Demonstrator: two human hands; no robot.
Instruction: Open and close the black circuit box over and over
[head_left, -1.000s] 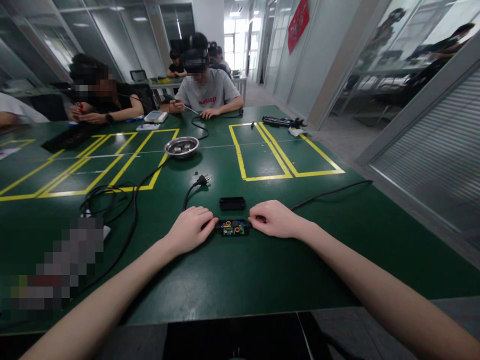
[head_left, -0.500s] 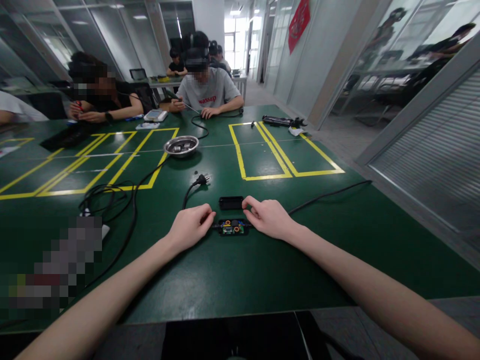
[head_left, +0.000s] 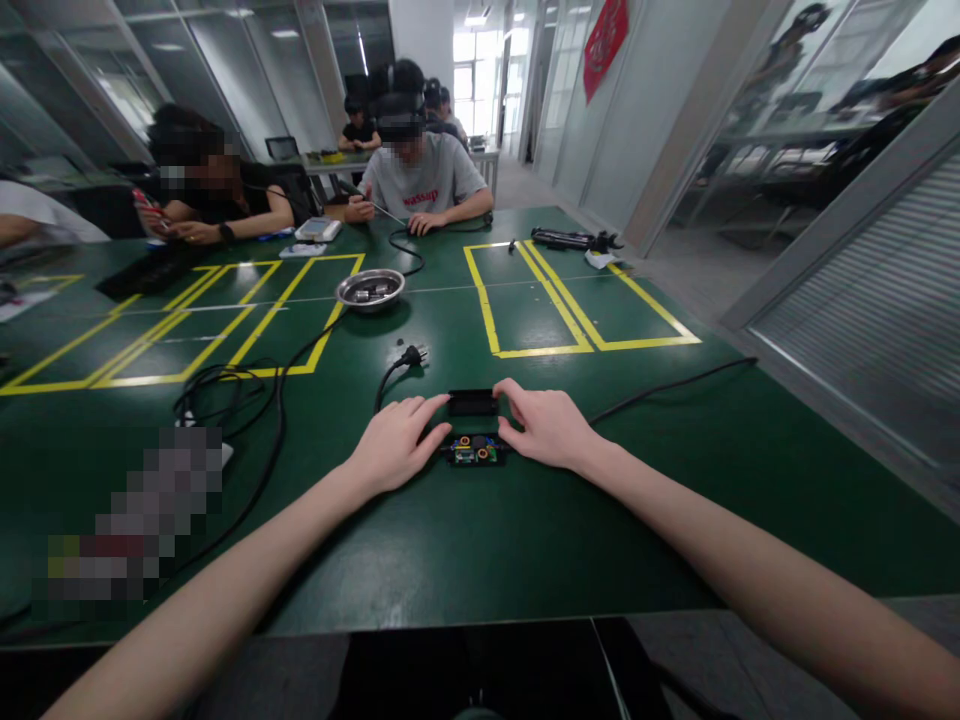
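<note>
Green table (head_left: 570, 560): supports the work. Left hand (head_left: 396, 442), right hand (head_left: 551, 426): on each, thumb and forefinger apart; contact cannot be told. Open circuit case (head_left: 480, 464): lies between the thumbs; a slipping thumb could damage exposed components (head_left: 482, 454). Black cover (head_left: 473, 404): just beyond, between the forefingers; an uneven pinch could tip it.

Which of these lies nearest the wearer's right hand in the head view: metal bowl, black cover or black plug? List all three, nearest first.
1. Black cover, just left of the right hand.
2. Black plug, farther left.
3. Metal bowl, left, farthest back.
</note>
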